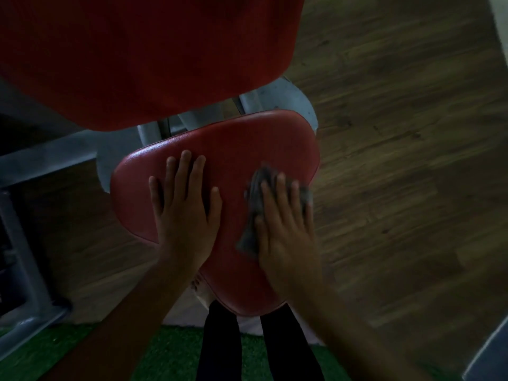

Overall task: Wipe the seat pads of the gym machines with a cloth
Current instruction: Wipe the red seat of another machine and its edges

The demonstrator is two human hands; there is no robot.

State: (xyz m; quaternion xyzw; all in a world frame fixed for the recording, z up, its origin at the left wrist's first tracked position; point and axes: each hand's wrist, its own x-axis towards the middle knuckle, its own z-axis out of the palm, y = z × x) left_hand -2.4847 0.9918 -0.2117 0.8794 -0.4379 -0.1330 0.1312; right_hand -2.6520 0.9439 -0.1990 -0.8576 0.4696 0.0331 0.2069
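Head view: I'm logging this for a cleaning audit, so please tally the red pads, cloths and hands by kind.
Red pads: 2, the seat pad and the back pad above it
Grey cloth: 1
Hands: 2, the left hand flat on the seat pad and the right hand pressing the cloth
Total: 5

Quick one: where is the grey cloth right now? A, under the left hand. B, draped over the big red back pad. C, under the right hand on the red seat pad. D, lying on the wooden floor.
C: the crumpled grey cloth is pressed under the flat right hand on the red rounded-triangle vinyl seat pad, while the left hand rests bare on the pad.
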